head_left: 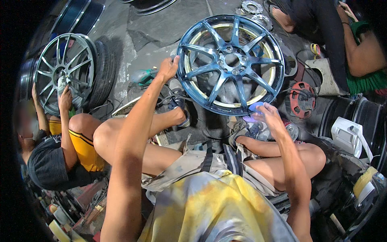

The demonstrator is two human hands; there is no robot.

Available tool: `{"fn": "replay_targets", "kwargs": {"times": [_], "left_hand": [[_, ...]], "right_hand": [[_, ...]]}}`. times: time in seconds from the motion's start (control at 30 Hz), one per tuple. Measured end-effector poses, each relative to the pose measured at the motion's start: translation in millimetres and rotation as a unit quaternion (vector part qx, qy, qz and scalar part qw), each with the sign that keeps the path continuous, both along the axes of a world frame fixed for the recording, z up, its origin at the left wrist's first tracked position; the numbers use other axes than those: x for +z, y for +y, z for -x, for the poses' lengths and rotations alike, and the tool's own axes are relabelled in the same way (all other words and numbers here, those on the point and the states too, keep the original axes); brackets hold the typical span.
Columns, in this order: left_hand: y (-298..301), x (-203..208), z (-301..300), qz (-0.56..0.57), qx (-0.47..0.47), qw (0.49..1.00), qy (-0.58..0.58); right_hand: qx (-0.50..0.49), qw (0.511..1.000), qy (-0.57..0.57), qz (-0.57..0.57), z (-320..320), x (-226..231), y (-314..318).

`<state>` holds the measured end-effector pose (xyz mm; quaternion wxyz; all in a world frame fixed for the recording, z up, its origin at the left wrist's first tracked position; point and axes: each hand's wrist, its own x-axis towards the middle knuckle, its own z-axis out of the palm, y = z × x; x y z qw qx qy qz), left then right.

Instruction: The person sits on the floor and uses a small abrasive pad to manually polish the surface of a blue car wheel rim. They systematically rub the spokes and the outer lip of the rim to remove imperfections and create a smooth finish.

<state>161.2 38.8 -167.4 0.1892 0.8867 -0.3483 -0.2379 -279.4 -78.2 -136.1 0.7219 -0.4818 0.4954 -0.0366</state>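
Rim (pixel 231 64) blue alloy, upright between my feet | left hand (pixel 168 67) fingers curled over its left edge, gripping | right hand (pixel 267 115) fingers pinching pale pad (pixel 255 107) against lower right edge | co-worker's silver wheel (pixel 64 66) at far left.

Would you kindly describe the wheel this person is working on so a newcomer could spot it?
Start at the seated person's knees: the blue rim stands upright just beyond, the left hand on its edge. Unlike the silver rim far left, it is glossy blue and has no tyre.
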Motion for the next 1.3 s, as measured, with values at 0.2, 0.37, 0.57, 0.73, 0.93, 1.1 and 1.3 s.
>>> {"fn": "replay_targets", "kwargs": {"times": [0.2,0.37,0.57,0.73,0.93,1.1,1.3], "left_hand": [[36.6,-2.1,43.6,0.133,0.04,0.987,-0.077],[65.2,36.5,147.6,0.122,0.228,0.815,0.518],[74.3,30.0,132.4,-0.101,0.008,0.791,0.603],[30.0,1.2,19.2,-0.174,-0.221,0.909,0.306],[1.8,2.1,-20.1,0.142,0.158,0.945,0.248],[-41.7,-23.2,40.8,0.123,0.181,0.973,0.072],[-48.7,-5.8,51.8,0.106,0.199,0.972,0.064]], "right_hand": [[-0.084,0.984,0.085,0.132,-22.0,3.0,-22.3],[-0.185,0.927,0.112,0.307,1.5,-19.1,-95.7],[-0.032,0.892,0.126,0.433,-43.9,56.8,-64.3],[0.164,0.872,0.074,0.454,-47.1,49.0,18.0],[0.259,0.845,-0.053,0.465,-107.1,42.6,87.9],[0.281,0.793,-0.099,0.531,-115.1,21.5,94.1],[0.277,0.797,-0.113,0.525,-155.9,17.9,89.4]]}}
